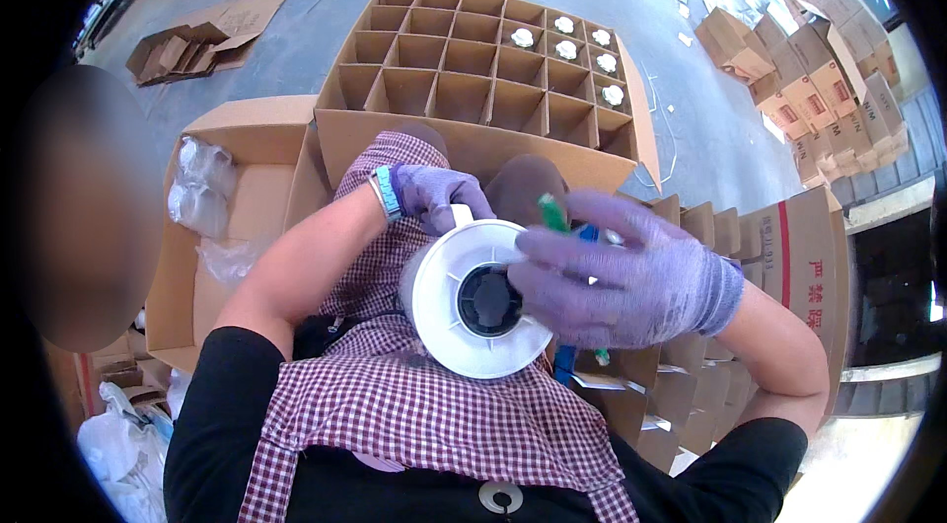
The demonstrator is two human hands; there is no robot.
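Note:
My left hand (441, 197), in a purple-grey glove, is closed on the handle of a white round plastic vessel (441, 331) with a dark round centre. The vessel is held over my lap, its wide ring facing up. My right hand (631, 276), gloved alike, hovers at the ring's right side with fingers stretched and apart, slightly blurred. Close to its upper fingers a green piece (552, 213) shows; whether the hand touches it I cannot tell. Behind that hand, parts of a blue object (565, 361) peek out, mostly hidden.
Ahead stands a divided carton (473, 133) with several white-topped items (566, 50) in its right cells. An open box (258, 116) with plastic-wrapped pieces (202, 187) is at left. More cardboard dividers (705, 380) fill the right side. Stacked cartons (814, 79) stand far right.

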